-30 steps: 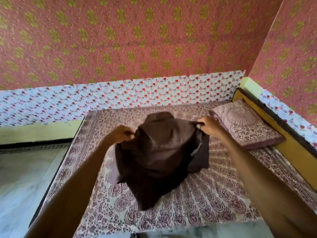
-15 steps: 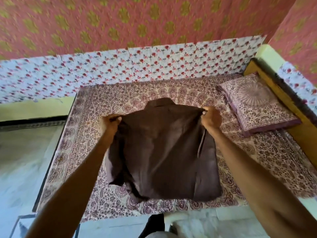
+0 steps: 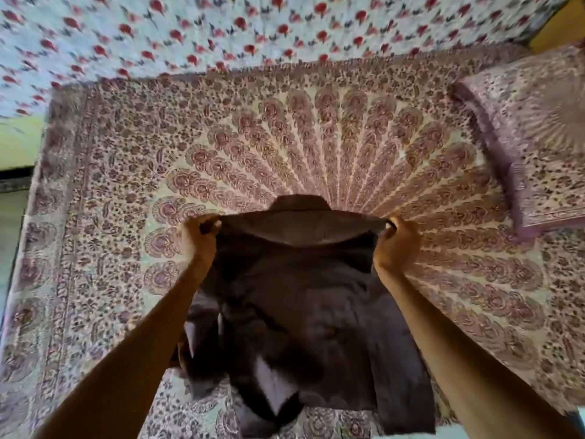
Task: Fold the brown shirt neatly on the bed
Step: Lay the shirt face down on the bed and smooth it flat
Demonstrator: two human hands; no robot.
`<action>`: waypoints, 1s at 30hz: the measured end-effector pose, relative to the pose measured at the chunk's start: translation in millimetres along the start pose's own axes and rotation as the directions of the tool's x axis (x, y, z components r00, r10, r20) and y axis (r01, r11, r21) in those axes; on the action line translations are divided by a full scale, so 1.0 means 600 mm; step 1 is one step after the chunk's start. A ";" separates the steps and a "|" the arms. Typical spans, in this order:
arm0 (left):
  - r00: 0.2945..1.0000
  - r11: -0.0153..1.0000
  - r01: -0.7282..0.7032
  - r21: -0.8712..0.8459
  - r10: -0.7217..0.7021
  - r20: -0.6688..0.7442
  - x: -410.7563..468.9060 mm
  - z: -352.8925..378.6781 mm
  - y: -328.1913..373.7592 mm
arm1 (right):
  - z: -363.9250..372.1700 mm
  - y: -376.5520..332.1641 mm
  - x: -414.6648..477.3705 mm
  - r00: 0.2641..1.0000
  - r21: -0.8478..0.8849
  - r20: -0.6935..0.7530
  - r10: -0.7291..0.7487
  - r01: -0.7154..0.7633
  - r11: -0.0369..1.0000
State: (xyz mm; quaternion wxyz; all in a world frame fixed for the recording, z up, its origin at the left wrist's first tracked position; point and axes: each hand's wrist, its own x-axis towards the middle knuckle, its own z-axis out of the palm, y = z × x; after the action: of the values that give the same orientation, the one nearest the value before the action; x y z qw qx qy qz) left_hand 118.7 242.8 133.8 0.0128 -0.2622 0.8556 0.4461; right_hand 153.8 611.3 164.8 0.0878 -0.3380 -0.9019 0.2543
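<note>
Brown, soft and creased: a shirt [image 3: 294,312] held up over the near half of a bed [image 3: 79,217]. Pinched at one end of its shoulder line by the left hand [image 3: 202,242], with fingers [image 3: 205,221] curled over the top seam and clenched on the cloth. Pinched at the other end by the right hand [image 3: 397,248] in the same way, fingers folded round the corner of the seam. Stretched fairly taut between the two grips, with the collar [image 3: 297,202] standing just above that line, midway between the hands and on the far side of them. Below the fingers, hanging loose and rumpled between the two arms [image 3: 459,343], down toward the near edge of the bed at the bottom of the view. On the left, a sleeve [image 3: 202,327] bunched just beside the left arm; lower down, a paler patch showing among the folds. Cannot tell whether the lower hem touches the bed or hangs free of it. Spread over the bed, a sheet [image 3: 316,137] printed with a maroon fan of flower shapes on cream, reaching out from behind the collar. At the far right, lying on that sheet and well apart from the shirt, a pillow [image 3: 538,122] in a matching print. Along the far side, behind the bed, a white cloth [image 3: 221,26] dotted with red flowers. At the left edge, a blurred strip of pale floor [image 3: 8,248].
</note>
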 end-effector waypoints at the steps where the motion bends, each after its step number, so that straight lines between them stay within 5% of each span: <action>1: 1.000 0.997 0.008 0.072 -0.006 -0.024 0.012 0.019 -0.005 | 0.040 0.011 0.009 1.000 0.022 0.000 0.025 -0.025 0.999; 7: 0.999 0.969 -0.037 0.245 0.044 -0.023 0.119 0.109 -0.049 | 0.232 0.034 0.092 0.993 0.205 0.085 0.080 -0.096 0.974; 12: 0.937 0.967 -0.220 0.130 0.247 -0.248 0.209 0.147 -0.014 | 0.308 -0.016 0.169 0.966 0.358 -0.248 -0.067 0.155 0.921; 14: 0.956 0.964 -0.194 0.181 0.227 -0.187 0.241 0.172 -0.031 | 0.335 -0.027 0.199 0.959 0.312 -0.261 -0.109 0.191 0.931; 17: 0.988 0.916 -0.057 0.398 -0.005 0.152 0.278 0.210 -0.083 | 0.366 -0.023 0.237 0.994 -0.087 0.097 -0.040 0.048 0.995; 19: 0.970 0.864 -0.061 0.500 -0.068 0.235 0.290 0.230 -0.084 | 0.366 -0.033 0.248 0.957 -0.345 0.284 0.061 0.043 0.938; 22: 0.962 0.848 -0.145 0.510 0.000 0.275 0.305 0.251 -0.033 | 0.368 -0.068 0.264 0.933 -0.222 0.325 -0.154 0.233 0.947; 24: 0.905 0.872 -0.163 0.462 -0.054 0.422 0.324 0.268 0.014 | 0.379 -0.099 0.270 0.859 -0.089 0.437 -0.267 0.337 0.937; 28: 0.710 0.821 -0.269 0.503 -0.185 0.680 0.364 0.315 0.078 | 0.421 -0.145 0.295 0.689 -0.150 0.700 -0.185 0.396 0.906; 30: 0.680 0.773 -0.337 0.537 -0.195 0.707 0.374 0.329 0.095 | 0.435 -0.158 0.304 0.664 -0.096 0.725 -0.185 0.363 0.927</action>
State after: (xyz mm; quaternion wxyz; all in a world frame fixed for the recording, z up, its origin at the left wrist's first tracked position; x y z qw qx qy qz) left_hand -143.1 323.2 0.6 0.4206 -0.0063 0.8851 0.1994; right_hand -124.1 565.6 -11.5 -0.2652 -0.0826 -0.9301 0.2403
